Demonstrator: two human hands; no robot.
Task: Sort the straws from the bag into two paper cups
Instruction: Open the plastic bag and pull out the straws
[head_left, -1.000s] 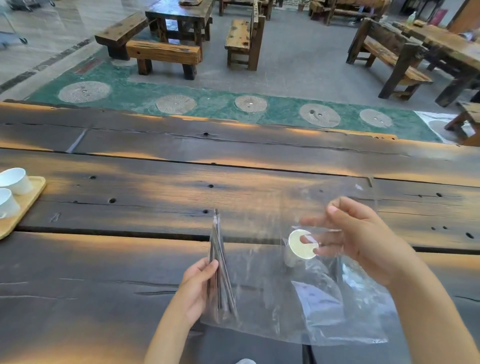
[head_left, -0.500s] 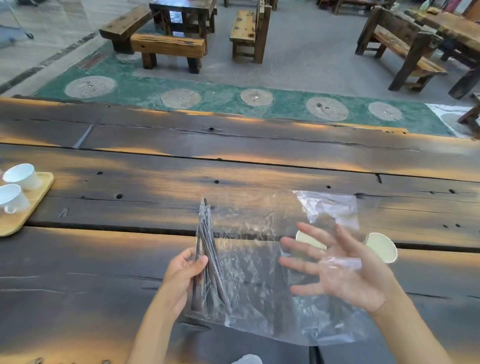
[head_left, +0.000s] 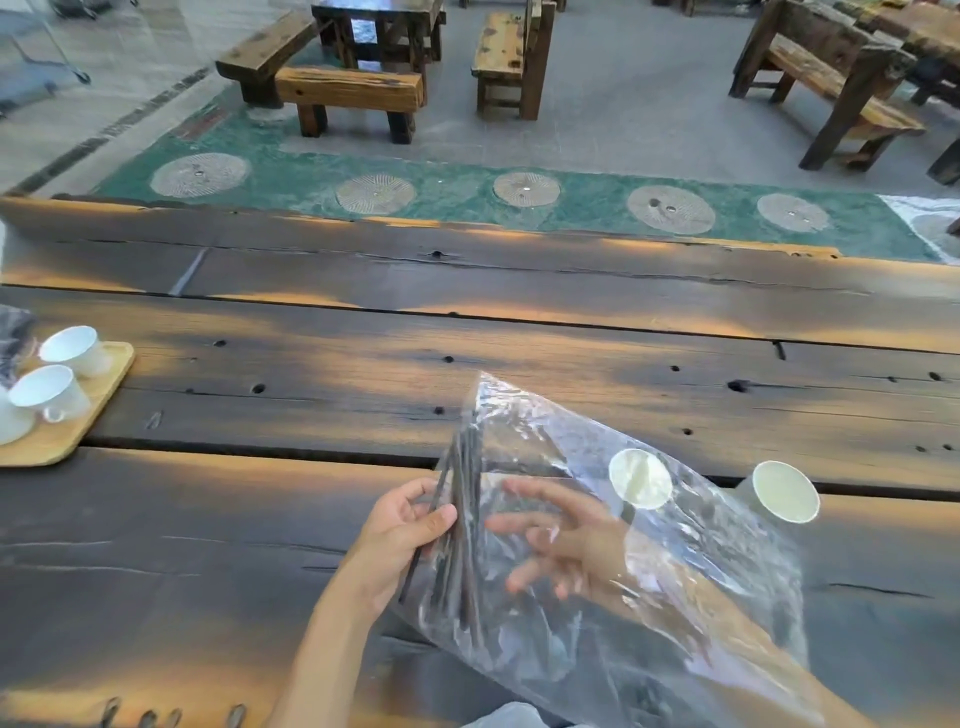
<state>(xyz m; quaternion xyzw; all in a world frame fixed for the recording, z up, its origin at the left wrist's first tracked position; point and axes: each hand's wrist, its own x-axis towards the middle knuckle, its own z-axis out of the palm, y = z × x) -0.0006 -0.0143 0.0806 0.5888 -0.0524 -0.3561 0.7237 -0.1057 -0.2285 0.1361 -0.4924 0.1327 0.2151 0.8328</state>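
A clear plastic bag (head_left: 691, 582) lies over the dark wooden table (head_left: 363, 374), its far corner lifted. A bundle of dark straws (head_left: 460, 519) stands tilted along the bag's left edge. My left hand (head_left: 405, 535) grips that bundle through the plastic. My right hand (head_left: 556, 540) is inside the bag with fingers spread, close to the straws and holding nothing. Two white paper cups stand upright to the right: one paper cup (head_left: 640, 478) is seen through the bag, the other paper cup (head_left: 784, 491) stands just beyond it.
A light wooden tray (head_left: 78, 431) with white ceramic cups (head_left: 52, 389) sits at the table's left edge. Beyond the table's far edge are a green floor strip and wooden benches (head_left: 348, 96).
My right hand has gone into the bag and moved left toward the straws. The bag's far corner has lifted. My left hand has kept its hold on the straws.
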